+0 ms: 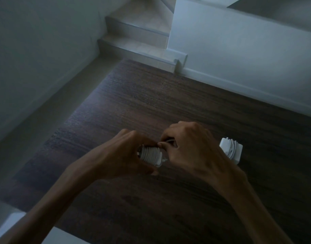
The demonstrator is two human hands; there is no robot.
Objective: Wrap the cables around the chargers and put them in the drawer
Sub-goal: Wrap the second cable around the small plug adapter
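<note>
Dim room, pretty murky light, with a dark wood tabletop (168,106) filling most of the head view, pale walls on both sides and a couple of tiled steps (133,39) up at the back. Both hands are over the near middle of the table, close together. Left hand (126,154) is curled tight round a white charger (151,154), which already has cable (166,142) wound round it in neat turns, so you mostly just see the coils poking out between thumb and fingers. Right hand (190,147) is closed too, fingertips pinching the loose end of that cable right by the top of the charger, so the two hands are nearly touching there. Can't really tell whether the plug end is tucked in, the fingers hide it. Second charger (230,150) sits on the table just to the right of the right hand, also white, with its cable wrapped round it, and nobody's touching it. No drawer visible from this angle.
</note>
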